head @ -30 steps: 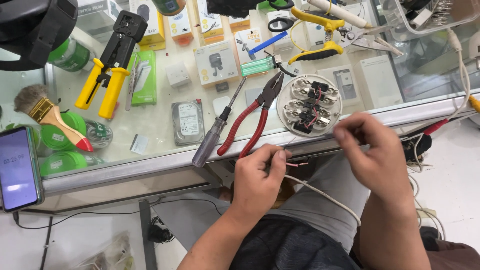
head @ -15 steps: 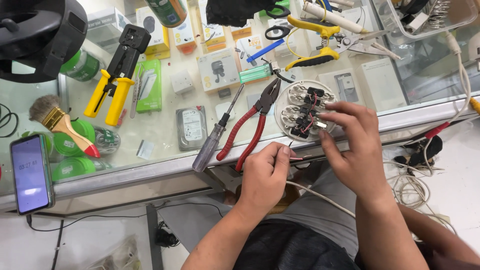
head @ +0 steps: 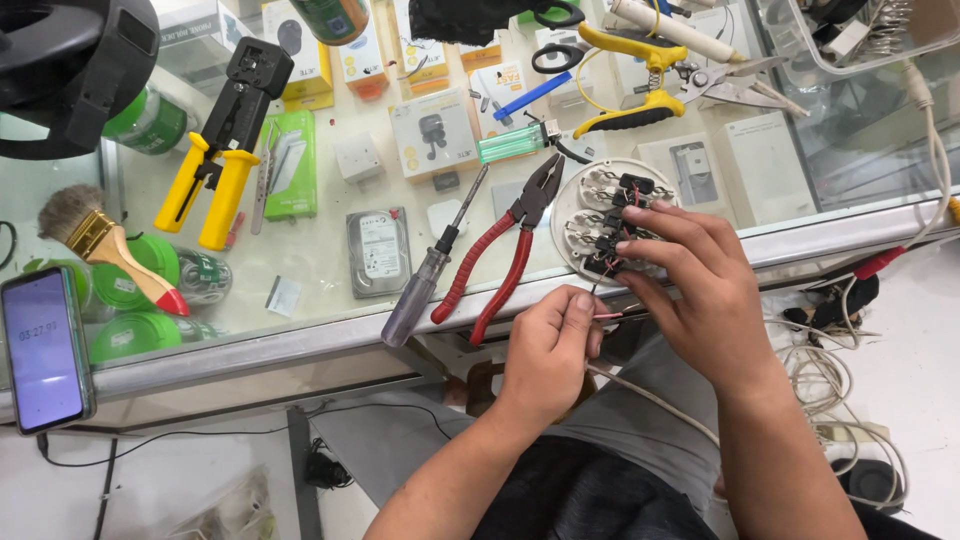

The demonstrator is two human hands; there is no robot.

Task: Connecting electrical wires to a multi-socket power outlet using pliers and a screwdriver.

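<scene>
My left hand [head: 548, 350] is closed around a thin white cable [head: 650, 398] with a red wire end poking out toward the right. My right hand [head: 700, 290] reaches forward, its fingertips resting on the terminals of a round white socket base [head: 590, 205] lying on the glass counter [head: 320, 260]. Red wires run from the base down between my hands. Red-handled pliers [head: 500, 265] lie just left of the base, and a screwdriver [head: 430, 265] with a clear handle lies next to them.
On the counter sit a yellow-handled crimping tool [head: 222, 140], yellow-handled cutters [head: 630, 75], a paintbrush [head: 105, 245], a phone [head: 45, 345] at the left edge and a black helmet [head: 70, 70]. Coiled white cables [head: 850, 370] lie on the floor at right.
My right hand has moved forward from beside my left hand up onto the round socket base. My left hand stays closed on the cable. The view has shifted slightly.
</scene>
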